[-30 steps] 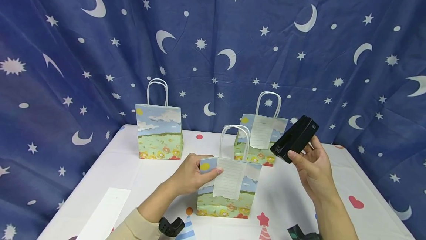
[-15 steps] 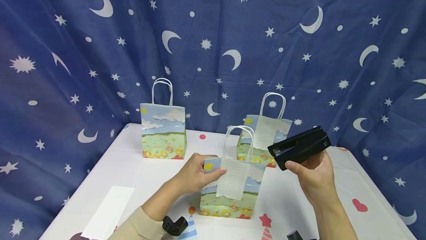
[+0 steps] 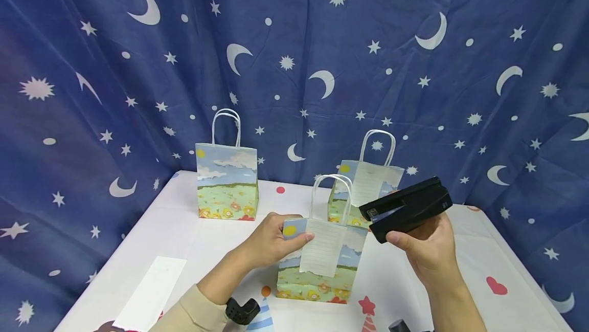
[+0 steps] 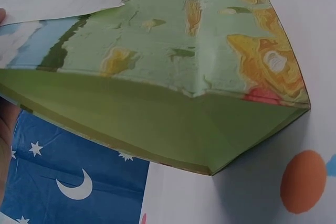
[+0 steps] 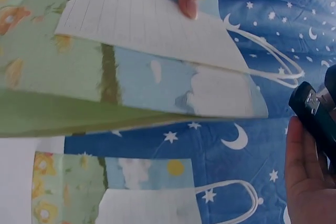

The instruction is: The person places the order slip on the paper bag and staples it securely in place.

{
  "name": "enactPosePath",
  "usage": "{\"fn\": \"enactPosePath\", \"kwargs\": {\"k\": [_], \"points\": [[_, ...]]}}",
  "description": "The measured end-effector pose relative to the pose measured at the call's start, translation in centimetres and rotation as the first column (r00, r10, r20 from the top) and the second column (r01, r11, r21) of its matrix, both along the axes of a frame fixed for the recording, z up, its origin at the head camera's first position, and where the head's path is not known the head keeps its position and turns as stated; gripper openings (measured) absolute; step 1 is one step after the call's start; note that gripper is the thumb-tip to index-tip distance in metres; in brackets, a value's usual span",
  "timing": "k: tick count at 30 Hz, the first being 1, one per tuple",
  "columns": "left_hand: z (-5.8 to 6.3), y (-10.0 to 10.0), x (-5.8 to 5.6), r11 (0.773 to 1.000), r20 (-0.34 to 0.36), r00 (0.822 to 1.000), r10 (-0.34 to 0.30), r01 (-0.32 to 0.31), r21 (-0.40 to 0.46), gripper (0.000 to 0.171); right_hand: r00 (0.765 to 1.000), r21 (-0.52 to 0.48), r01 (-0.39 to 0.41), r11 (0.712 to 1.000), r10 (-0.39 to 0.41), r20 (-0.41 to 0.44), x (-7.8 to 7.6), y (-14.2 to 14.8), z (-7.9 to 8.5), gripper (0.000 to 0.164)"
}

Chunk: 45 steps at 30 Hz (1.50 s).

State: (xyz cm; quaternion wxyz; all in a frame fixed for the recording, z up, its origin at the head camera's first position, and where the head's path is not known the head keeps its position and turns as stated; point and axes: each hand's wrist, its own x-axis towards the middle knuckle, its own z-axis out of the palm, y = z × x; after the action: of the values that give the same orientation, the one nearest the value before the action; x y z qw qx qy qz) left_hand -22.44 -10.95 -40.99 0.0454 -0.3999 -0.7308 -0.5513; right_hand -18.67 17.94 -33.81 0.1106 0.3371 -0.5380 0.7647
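Observation:
A small paper gift bag (image 3: 317,288) with a painted sky and flower meadow stands at the front middle. My left hand (image 3: 276,240) pinches its top edge, the thumb lying on a lined paper slip (image 3: 320,250) against the bag's front. To the right of the bag, my right hand (image 3: 430,245) grips a black stapler (image 3: 409,206), its jaws apart and pointing left toward the bag's handles. In the right wrist view the stapler (image 5: 310,103) is near the white handle loops (image 5: 273,61). The left wrist view shows the bag's green side (image 4: 131,114).
A matching bag (image 3: 227,183) stands at the back left. Another bag (image 3: 348,168) at the back right carries a lined slip (image 3: 366,183) and is partly hidden by the stapler. A white paper strip (image 3: 152,291) lies at the table's left. A blue curtain (image 3: 294,40) hangs behind.
My right hand has turned the stapler from a steep tilt to a flatter one and brought it lower and slightly left, nearer the front bag. My left hand keeps its hold.

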Motion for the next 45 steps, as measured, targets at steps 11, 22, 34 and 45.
{"fn": "enactPosePath", "kwargs": {"k": [11, 22, 34, 45], "points": [[-0.3, -0.2, -0.3, 1.000, 0.009, 1.000, -0.007, 0.008, -0.018, 0.030, 0.995, 0.194, 0.081, 0.978, -0.068, -0.073, -0.3, -2.0, 0.1, 0.076], [-0.6, 0.0, -0.2, 1.000, -0.010, 1.000, 0.013, -0.013, -0.027, 0.034, 0.982, 0.303, 0.166, 0.938, -0.128, -0.142, -1.1, -3.7, -0.3, 0.078], [-0.4, 0.3, -0.1, 0.999, -0.040, 0.999, 0.005, -0.006, -0.048, 0.035, 0.988, 0.418, 0.153, 0.895, -0.149, -0.043, -2.4, -4.3, -1.1, 0.079], [-0.1, 0.1, 0.2, 0.996, -0.014, 0.998, 0.064, -0.065, -0.066, 0.032, 0.989, 0.485, 0.126, 0.865, -0.148, 0.008, -2.7, -4.8, -1.3, 0.110]]}}
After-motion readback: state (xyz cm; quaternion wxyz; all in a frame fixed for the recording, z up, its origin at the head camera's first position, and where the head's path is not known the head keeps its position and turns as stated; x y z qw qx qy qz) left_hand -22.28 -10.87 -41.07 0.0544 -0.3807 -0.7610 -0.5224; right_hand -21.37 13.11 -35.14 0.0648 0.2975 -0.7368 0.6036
